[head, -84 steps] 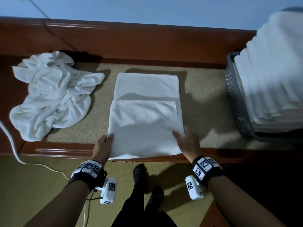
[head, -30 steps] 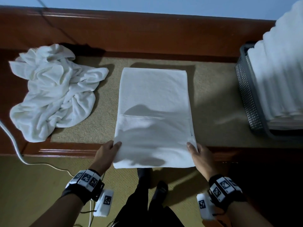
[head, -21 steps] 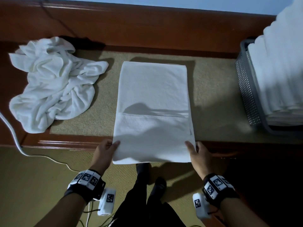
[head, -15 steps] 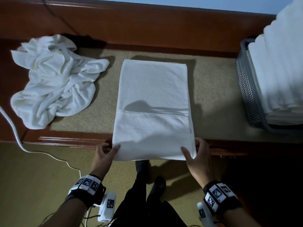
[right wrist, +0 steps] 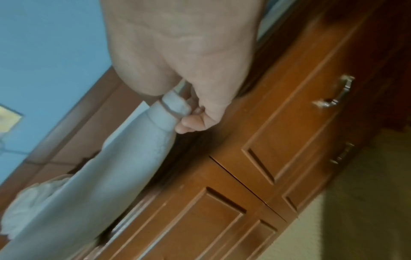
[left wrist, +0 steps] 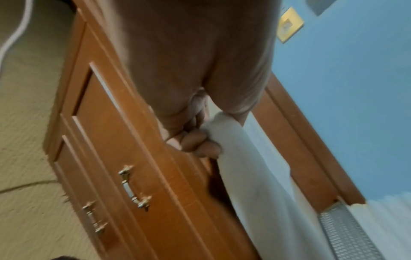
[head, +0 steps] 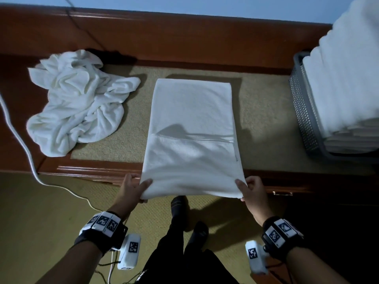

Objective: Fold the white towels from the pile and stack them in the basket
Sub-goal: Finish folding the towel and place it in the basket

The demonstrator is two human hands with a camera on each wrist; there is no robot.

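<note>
Both my hands pinched the half-folded towel (head: pixel 192 138) at the dresser's (head: pixel 86 167) front edge, left hand (head: pixel 133 187) and right hand (head: pixel 251 189) on its near corners; next, I judged, carry them to the far edge.

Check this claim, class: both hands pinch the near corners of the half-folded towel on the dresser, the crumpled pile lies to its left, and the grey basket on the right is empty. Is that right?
One detail is wrong: the grey basket is not empty. The head view shows folded white towels stacked high in it. The rest holds: the left hand and right hand pinch the half-folded towel, with the crumpled pile to its left.
</note>
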